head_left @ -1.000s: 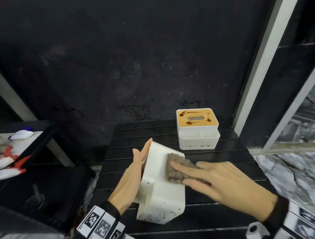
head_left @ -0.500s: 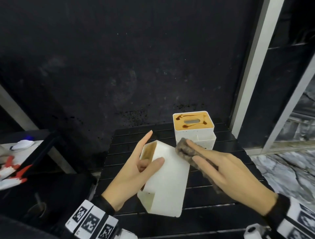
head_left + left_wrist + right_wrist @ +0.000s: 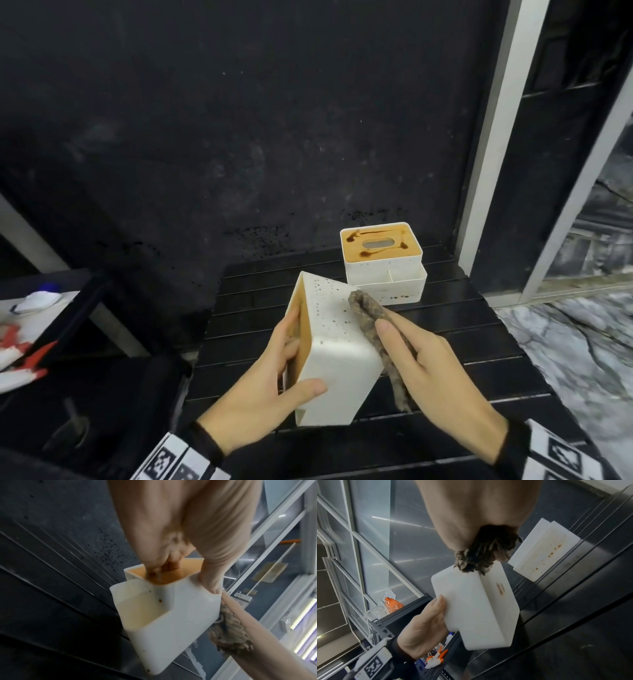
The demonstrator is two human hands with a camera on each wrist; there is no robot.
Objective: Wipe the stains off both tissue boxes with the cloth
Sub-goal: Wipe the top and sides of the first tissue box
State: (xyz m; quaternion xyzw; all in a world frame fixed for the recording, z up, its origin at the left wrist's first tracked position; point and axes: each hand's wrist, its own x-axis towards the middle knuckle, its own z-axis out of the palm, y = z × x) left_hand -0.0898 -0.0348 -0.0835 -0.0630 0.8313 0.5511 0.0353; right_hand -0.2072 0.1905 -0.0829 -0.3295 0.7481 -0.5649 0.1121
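Fingers [image 3: 291, 342] of the left hand [image 3: 260, 394] clamp the near tissue box [image 3: 337, 363], thumb on its white side, tilted at frame centre above the bench [image 3: 479, 359]. Right hand [image 3: 435, 387] presses the cloth [image 3: 368, 315] flat against the box's right edge, fingers straight and together. 2 boxes: the stained far box [image 3: 382, 263] stands upper right, slats open around it.

tissue boxes [image 3: 337, 356] [image 3: 382, 263]: 2 | cloth [image 3: 371, 317]: 1 | hands [image 3: 260, 394] [image 3: 442, 380]: 2
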